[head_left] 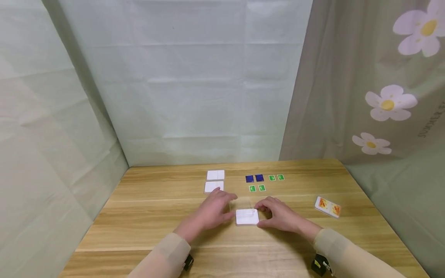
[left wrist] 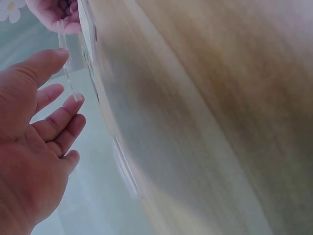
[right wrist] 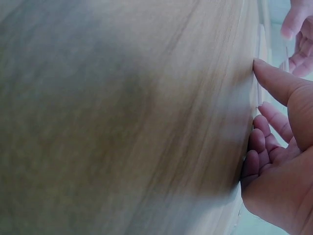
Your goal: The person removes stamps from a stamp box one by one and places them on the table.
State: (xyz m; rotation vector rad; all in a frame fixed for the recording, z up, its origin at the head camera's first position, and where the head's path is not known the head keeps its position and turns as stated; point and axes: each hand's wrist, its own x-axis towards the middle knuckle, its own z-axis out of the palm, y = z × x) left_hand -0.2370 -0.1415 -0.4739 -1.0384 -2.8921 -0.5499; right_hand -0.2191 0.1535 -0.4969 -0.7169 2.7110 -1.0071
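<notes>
A flat clear plastic cover (left wrist: 70, 76) is pinched between the thumb and fingertips of my left hand (head_left: 216, 208); the left wrist view shows it edge-on, tilted up from the table. Just right of it a white card piece (head_left: 247, 217) with a clear rim lies flat on the table. My right hand (head_left: 281, 214) holds this piece by its right side, thumb at the near corner and index finger at the far corner. The other right fingers are curled in, as the right wrist view shows.
Behind my left hand lie two white card pieces (head_left: 215, 175). Two dark blue squares (head_left: 259, 178) and several green squares (head_left: 262, 188) lie at the back. To the right is a piece with two orange pictures (head_left: 328, 207). Cloth curtains (head_left: 194, 96) surround the wooden table (head_left: 139, 216).
</notes>
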